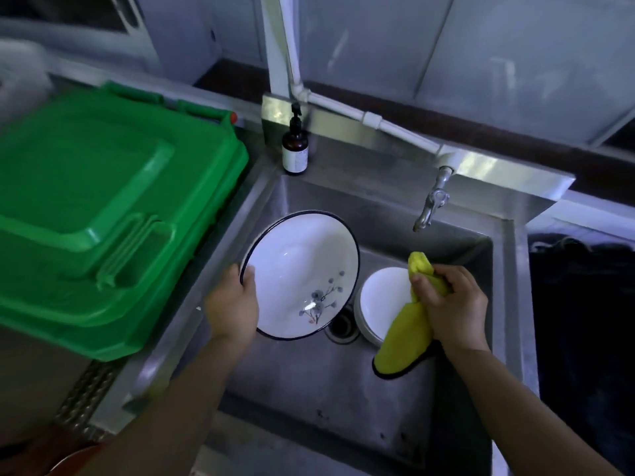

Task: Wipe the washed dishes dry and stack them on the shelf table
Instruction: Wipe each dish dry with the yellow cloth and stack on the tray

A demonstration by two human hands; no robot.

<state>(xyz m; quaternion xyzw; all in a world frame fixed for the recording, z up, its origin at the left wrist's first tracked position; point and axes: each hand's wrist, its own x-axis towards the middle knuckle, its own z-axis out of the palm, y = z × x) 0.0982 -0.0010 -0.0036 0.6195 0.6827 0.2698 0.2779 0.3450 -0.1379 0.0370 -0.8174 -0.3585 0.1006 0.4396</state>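
A large white bowl (302,269) with a dark rim and a blue flower pattern is tilted above the steel sink (378,207). My left hand (233,304) grips its left rim, thumb inside. My right hand (450,304) holds a bunched yellow-green cloth (405,341) to the right of the bowl. The cloth's lower end hangs down over a small stack of white bowls (381,297) that stands on the sink floor beside the drain (340,326).
A green plastic bin lid (103,207) fills the left side next to the sink. A brown pump bottle (294,146) stands at the sink's back left corner. A metal tap (431,204) juts over the basin from a white pipe (343,108). Dark fabric (580,321) lies to the right.
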